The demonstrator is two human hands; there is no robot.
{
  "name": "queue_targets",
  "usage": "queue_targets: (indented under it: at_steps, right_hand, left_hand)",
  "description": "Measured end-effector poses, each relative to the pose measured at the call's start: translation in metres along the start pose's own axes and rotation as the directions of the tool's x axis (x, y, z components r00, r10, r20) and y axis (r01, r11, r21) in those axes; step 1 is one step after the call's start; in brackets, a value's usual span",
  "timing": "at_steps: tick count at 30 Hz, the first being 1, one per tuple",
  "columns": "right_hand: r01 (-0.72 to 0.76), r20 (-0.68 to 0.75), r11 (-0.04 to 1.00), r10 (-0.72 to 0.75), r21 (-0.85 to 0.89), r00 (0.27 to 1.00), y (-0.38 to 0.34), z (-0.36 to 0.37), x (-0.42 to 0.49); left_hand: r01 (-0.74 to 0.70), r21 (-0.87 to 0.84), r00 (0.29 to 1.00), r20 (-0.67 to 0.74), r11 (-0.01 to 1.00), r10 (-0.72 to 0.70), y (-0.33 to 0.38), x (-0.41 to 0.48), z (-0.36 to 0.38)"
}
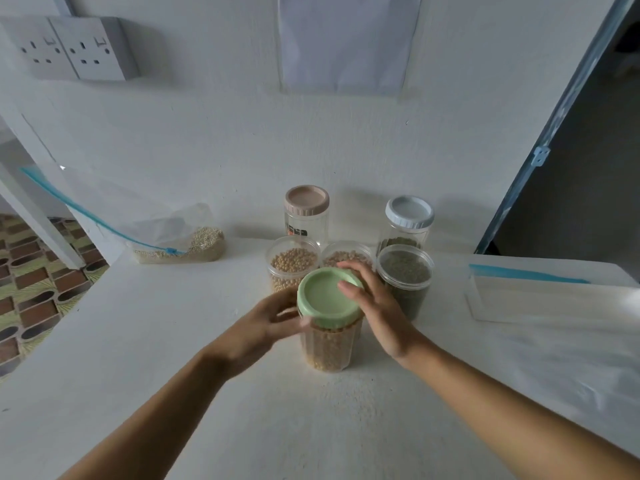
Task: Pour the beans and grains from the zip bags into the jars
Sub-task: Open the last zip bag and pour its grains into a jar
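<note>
Our left hand (266,323) is gripping the soybean jar (329,348); our right hand (377,306) is clasping its green lid (322,299).

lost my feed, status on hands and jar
Left hand grips bean jar. Right hand holds green lid on top. Open jars crowd close behind.

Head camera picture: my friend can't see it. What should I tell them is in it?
On a white table, the left hand holds a jar of yellow beans while the right hand grips its green lid. Behind it stand three open jars and two lidded jars, and a zip bag of pale grains lies at the left.
</note>
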State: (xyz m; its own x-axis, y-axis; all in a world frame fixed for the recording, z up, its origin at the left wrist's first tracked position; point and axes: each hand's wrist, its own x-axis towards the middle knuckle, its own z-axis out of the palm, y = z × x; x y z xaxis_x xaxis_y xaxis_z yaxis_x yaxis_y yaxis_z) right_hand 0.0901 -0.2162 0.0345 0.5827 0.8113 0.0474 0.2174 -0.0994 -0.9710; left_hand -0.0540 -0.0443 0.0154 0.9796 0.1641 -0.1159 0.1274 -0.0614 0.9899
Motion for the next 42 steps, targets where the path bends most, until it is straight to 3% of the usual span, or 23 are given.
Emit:
queue_targets:
  at_steps: [2,5,8,13,20,26,33,39,42]
  right_hand:
    - [-0.146,0.060,0.973,0.137,0.181,0.989,0.003,0.001,-0.006]
    - [-0.191,0.045,0.950,0.186,0.245,0.982,0.002,0.012,-0.010]
    - [-0.208,-0.056,0.922,0.239,0.328,0.969,-0.003,0.021,-0.012]
    - [-0.252,-0.069,0.876,0.306,0.412,0.949,-0.020,0.019,-0.012]
    - [-0.091,-0.072,0.932,0.123,0.350,0.990,-0.084,-0.016,0.019]
    - [0.066,-0.185,0.973,-0.024,0.223,0.982,-0.120,-0.055,0.073]
    - [0.086,-0.297,0.996,-0.082,-0.001,0.951,-0.117,-0.087,0.133]
    - [0.008,-0.291,0.983,-0.063,-0.184,0.955,-0.080,-0.102,0.172]
    - [-0.045,-0.278,0.950,-0.044,-0.308,0.960,-0.060,-0.105,0.183]
  left_hand:
    - [0.079,-0.055,0.996,-0.036,0.995,-0.081,0.010,-0.004,-0.002]
    - [0.213,-0.082,0.975,-0.038,0.974,-0.217,0.028,-0.002,0.018]
    - [0.201,-0.031,0.973,-0.112,0.979,-0.204,0.040,-0.003,0.042]
    - [0.197,0.007,0.966,-0.170,0.980,-0.193,0.057,-0.009,0.045]
    - [0.009,0.161,0.983,-0.183,0.987,0.021,0.129,0.006,0.020]
    - [-0.048,0.258,0.967,-0.231,0.965,0.110,0.180,0.062,0.003]
    - [-0.201,0.367,0.918,-0.253,0.908,0.305,0.181,0.139,-0.015]
    - [-0.139,0.517,0.921,-0.246,0.845,0.302,0.146,0.191,-0.036]
    - [-0.030,0.722,0.940,-0.215,0.691,0.266,0.130,0.207,-0.042]
